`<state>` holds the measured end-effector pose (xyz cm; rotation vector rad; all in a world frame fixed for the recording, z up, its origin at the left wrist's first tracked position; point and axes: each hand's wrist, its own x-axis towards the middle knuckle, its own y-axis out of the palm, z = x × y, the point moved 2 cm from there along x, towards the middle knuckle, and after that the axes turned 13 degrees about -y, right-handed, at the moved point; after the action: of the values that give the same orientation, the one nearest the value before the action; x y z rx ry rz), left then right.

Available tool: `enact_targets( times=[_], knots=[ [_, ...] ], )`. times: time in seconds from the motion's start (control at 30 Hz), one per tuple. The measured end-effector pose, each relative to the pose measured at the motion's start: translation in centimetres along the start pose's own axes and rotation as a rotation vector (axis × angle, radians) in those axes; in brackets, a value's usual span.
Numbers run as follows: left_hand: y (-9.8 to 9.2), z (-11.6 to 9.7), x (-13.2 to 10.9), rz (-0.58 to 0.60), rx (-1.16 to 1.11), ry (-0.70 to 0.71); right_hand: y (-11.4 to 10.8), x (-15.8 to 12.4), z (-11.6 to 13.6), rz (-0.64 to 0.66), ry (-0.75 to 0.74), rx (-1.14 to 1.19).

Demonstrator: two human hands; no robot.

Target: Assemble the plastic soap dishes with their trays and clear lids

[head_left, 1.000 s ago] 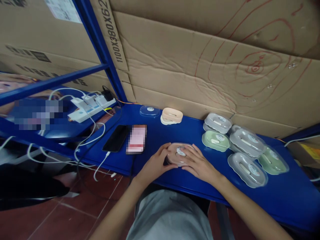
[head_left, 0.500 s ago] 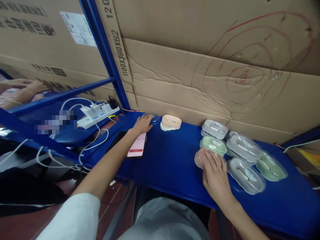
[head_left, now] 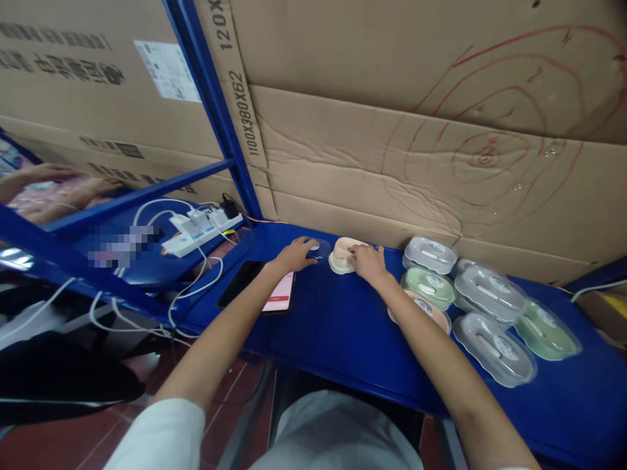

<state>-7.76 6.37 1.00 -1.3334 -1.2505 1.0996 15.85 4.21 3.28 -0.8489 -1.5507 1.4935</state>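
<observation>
Blue bars (head_left: 142, 193) are crossing the left side, with a co-worker's hands (head_left: 53, 171) showing behind them. Next along, a white power strip (head_left: 203, 233) is holding several plugs. Then a dark phone (head_left: 238, 284) and a lit phone (head_left: 280, 296) are lying side by side on the blue tabletop (head_left: 333, 333), partly under the person's left forearm.

The left hand (head_left: 294, 256) is resting at a clear plastic lid (head_left: 322, 252), thumb standing apart from fingers; whether they are pinching its rim, I cannot tell. The lid is looking thin, light and slippery, so its rim is probably offering the safest hold. Just right of it, a peach slotted dish (head_left: 344, 243) is sitting on a cream wavy-edged base (head_left: 337, 264), and the right hand (head_left: 367, 263) is covering the right end, fingers bent, their closure hidden. Both pieces are seeming stiff, smooth and light; opposite long edges are likely giving the surest grip, since one-sided pressure might slide them apart.

Farther right, lidded peach (head_left: 435, 314), green (head_left: 428, 288) and grey boxes (head_left: 490, 290) are standing clustered.
</observation>
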Motion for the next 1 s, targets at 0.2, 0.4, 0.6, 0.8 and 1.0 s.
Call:
enact_targets(
  times=[0.2,0.4,0.6,0.8,1.0],
  knots=[
    [-0.5,-2.1,-1.4,-0.063,-0.049,-0.020,-1.2,-2.4,-0.3,-0.031,-0.016,-0.112],
    [-1.2,-3.5,-3.2,-0.129,-0.058,-0.056,0.7,-7.2,3.8,0.056,-0.258,-0.075],
    [-0.1,-4.5,-4.9,-0.123,-0.046,-0.026,0.1,-10.6,5.4,0.054,-0.329,-0.015],
    [0.2,-5.7,-5.8,-0.129,-0.049,-0.022,-1.1,-5.2,1.1,-0.042,-0.002,-0.135],
    [1.9,-6.9,-12.9,-0.124,-0.132,0.094,-0.2,-4.3,1.0,-0.023,0.013,-0.169]
  ],
)
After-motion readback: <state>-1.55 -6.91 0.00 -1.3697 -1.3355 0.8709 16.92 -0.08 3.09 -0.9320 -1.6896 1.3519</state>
